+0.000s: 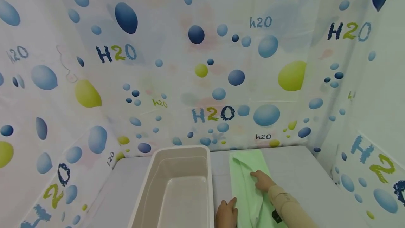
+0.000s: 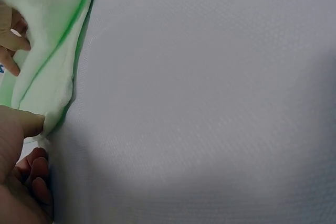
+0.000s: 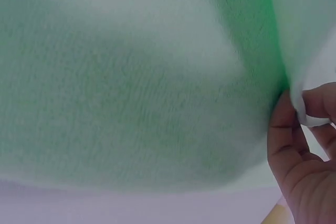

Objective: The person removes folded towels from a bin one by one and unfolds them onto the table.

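A light green towel [image 1: 248,186] lies lengthwise on the grey table, partly folded over, with loose creases along it. My right hand [image 1: 263,181] is over its upper right part; in the right wrist view, the thumb and fingers of this hand [image 3: 302,150] pinch a raised edge of the towel [image 3: 131,93]. At the towel's near left edge is my left hand [image 1: 226,214]. The left wrist view shows the left hand [image 2: 23,166] with its thumb on the towel's end [image 2: 50,87] and its other fingers curled below, holding the edge.
A beige plastic basin [image 1: 211,186] stands left of the towel, close to my left hand. The grey table [image 1: 303,175] extends to the right. A white curtain [image 1: 177,80] with drops and H2O lettering surrounds the table. A small dark patch [image 1: 276,216] shows beside the right sleeve.
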`<control>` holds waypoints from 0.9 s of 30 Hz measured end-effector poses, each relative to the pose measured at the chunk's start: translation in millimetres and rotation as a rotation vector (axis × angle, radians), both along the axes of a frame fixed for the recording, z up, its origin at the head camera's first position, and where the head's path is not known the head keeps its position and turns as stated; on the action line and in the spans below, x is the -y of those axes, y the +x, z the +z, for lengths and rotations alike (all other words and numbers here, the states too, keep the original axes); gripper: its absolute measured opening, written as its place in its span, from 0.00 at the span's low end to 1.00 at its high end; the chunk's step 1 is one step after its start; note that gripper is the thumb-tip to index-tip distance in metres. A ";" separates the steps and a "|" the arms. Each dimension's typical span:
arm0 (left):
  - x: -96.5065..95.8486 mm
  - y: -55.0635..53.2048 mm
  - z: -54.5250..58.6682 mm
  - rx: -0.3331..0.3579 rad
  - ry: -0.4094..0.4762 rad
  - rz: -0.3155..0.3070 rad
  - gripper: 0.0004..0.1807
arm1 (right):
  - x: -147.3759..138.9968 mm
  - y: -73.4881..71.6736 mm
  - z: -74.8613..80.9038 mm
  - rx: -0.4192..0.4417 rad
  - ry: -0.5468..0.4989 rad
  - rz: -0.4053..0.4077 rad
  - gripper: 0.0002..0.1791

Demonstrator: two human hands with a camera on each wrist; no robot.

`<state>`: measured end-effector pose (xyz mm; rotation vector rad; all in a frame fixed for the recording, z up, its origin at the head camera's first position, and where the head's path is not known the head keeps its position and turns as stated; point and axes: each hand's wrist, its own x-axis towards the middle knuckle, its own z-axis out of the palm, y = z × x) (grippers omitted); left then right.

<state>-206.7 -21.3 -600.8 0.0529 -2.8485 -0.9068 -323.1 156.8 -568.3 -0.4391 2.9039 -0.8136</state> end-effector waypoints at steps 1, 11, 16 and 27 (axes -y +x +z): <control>0.3 -0.3 -0.5 0.000 -0.005 0.004 0.17 | -1.8 0.0 1.5 0.008 -0.002 0.005 0.28; -0.2 -2.1 -4.7 0.014 0.014 -0.005 0.17 | -21.6 0.1 3.2 -0.025 0.047 -0.047 0.27; -0.1 1.1 -3.9 0.036 0.074 -0.005 0.17 | -29.7 0.4 2.9 -0.043 0.079 -0.066 0.27; 0.7 4.2 -4.3 0.051 0.136 -0.021 0.17 | -45.5 3.2 9.2 -0.066 0.180 -0.098 0.24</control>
